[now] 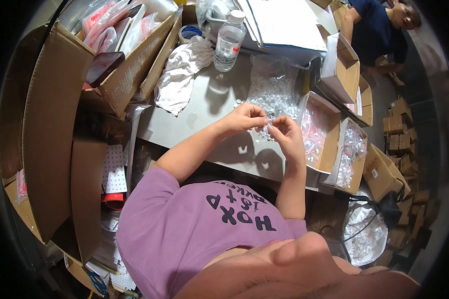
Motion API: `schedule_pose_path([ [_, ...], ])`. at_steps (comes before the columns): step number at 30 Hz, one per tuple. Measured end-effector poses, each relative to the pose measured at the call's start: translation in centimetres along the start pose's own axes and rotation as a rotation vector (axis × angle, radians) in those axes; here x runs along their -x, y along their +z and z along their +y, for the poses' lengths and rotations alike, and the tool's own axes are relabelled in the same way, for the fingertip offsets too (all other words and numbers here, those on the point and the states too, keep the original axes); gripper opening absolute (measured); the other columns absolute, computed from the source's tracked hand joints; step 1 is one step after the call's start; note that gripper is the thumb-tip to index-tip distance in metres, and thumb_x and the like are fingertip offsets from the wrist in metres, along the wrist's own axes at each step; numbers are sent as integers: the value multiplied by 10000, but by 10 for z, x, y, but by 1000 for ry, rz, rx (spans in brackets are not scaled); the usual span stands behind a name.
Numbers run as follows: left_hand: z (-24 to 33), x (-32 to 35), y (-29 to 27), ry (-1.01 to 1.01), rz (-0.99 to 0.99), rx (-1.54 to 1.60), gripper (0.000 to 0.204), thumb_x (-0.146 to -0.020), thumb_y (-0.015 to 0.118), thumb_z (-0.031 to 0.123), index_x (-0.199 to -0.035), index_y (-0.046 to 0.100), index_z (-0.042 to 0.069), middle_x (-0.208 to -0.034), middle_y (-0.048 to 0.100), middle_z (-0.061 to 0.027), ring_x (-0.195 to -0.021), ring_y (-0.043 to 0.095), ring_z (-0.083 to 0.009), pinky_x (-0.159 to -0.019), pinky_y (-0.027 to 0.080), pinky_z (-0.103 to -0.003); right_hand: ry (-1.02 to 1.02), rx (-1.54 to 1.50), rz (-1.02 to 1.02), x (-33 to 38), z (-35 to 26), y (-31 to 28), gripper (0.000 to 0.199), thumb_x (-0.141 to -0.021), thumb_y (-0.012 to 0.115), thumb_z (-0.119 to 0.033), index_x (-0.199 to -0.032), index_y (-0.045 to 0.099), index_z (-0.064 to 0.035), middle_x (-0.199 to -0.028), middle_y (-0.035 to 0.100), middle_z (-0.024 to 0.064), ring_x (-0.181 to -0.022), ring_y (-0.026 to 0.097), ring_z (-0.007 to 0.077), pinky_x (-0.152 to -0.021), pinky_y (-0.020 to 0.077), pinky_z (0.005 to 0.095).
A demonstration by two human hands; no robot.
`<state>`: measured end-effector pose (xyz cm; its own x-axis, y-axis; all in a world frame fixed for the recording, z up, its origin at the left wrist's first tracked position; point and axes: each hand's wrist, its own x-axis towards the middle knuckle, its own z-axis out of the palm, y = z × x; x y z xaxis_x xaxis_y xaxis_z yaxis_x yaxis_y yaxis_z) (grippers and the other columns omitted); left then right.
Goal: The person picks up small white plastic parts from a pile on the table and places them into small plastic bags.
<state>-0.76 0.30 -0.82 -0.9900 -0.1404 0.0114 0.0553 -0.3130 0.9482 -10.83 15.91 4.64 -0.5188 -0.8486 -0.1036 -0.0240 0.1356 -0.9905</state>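
A clear plastic bag of small white parts [273, 89] lies open mid-desk. At the desk's right edge stand open cardboard boxes [329, 134] filled with clear packets. At its left far corner a big carton [129, 74] holds red-and-clear pouches. A clear water bottle [229, 42], white-capped with a transparent label, stands at the far edge.

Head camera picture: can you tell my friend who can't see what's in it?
Left hand and right hand meet over a grey table, pinching small clear parts. A clear bag of parts, a water bottle and cardboard boxes surround them.
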Motion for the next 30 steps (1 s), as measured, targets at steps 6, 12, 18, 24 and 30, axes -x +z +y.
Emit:
schedule_pose_path([
  [6, -3, 0, 2, 42, 4, -12, 150, -870, 621, 141, -810, 623, 4, -696, 588, 0, -643, 539, -63, -586, 434, -214, 57, 20, -122, -4, 13, -7, 109, -857, 627, -116, -858, 575, -21, -736, 542, -30, -667, 466, 36, -587, 367, 191],
  [12, 3, 4, 11, 96, -1, 23, 158, -853, 628, 145, -782, 613, 5, -686, 578, 3, -635, 530, -66, -582, 434, -224, 21, -21, -121, 4, 10, -4, 120, -859, 604, -124, -797, 533, -50, -726, 470, -56, -674, 413, 32, -598, 332, 194],
  [18, -3, 5, 8, 121, -14, 134, 150, -871, 636, 159, -835, 610, 16, -728, 569, 17, -657, 509, -55, -593, 414, -211, -47, -29, -57, 11, 2, -1, 176, -843, 628, -101, -738, 497, -48, -674, 442, -61, -616, 375, 26, -536, 298, 198],
  [24, 4, 4, 15, 148, 19, 154, 143, -872, 635, 153, -836, 611, 17, -737, 569, 16, -659, 499, -52, -593, 403, -208, -26, 36, 13, 16, 2, -6, 200, -832, 657, -126, -719, 511, -50, -657, 447, -58, -612, 381, 30, -533, 301, 204],
  [30, 1, 7, 10, 101, -33, -44, 136, -833, 644, 122, -786, 617, -3, -665, 578, 7, -588, 504, -43, -520, 395, -204, -109, 260, 8, 19, -10, 0, 234, -826, 657, -166, -705, 529, -12, -617, 477, -7, -585, 415, 70, -512, 340, 244],
])
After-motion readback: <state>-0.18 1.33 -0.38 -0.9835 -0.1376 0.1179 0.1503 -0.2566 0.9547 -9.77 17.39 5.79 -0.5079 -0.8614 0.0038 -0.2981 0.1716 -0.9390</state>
